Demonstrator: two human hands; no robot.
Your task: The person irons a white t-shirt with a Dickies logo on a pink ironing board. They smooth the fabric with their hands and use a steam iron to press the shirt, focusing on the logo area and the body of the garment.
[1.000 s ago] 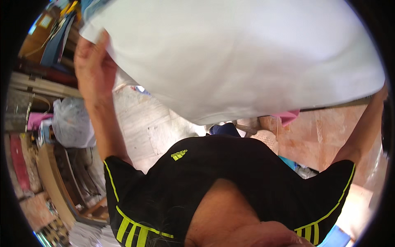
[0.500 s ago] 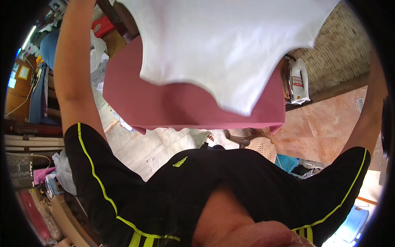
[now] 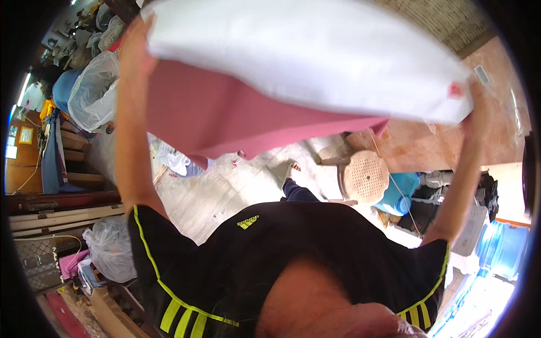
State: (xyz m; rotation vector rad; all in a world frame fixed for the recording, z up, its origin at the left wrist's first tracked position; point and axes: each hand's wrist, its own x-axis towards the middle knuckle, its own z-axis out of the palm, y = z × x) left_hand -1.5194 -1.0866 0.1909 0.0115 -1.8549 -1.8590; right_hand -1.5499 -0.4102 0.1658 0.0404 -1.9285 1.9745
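Observation:
A large white cloth (image 3: pixel 304 56) is stretched wide across the top of the view, held out between both of my raised arms. My left hand (image 3: pixel 137 40) grips its left edge, the fingers mostly hidden behind the fabric. At the cloth's right corner, where a small red tag sits, is my right hand (image 3: pixel 480 104), closed on it. Below the cloth lies a pink cloth-covered surface (image 3: pixel 236 121). My black shirt with yellow stripes (image 3: pixel 270 253) fills the lower part of the view.
A beige plastic stool (image 3: pixel 366 177) stands on the pale floor beside a blue tub (image 3: pixel 401 194). A blue water jug (image 3: pixel 502 248) is at the far right. Clear plastic bags (image 3: pixel 93 90) and wooden shelves with clutter line the left.
The white cloth hung bunched with a notched lower edge half a second ago; now it is spread flat and wide between both hands, lower over the pink surface.

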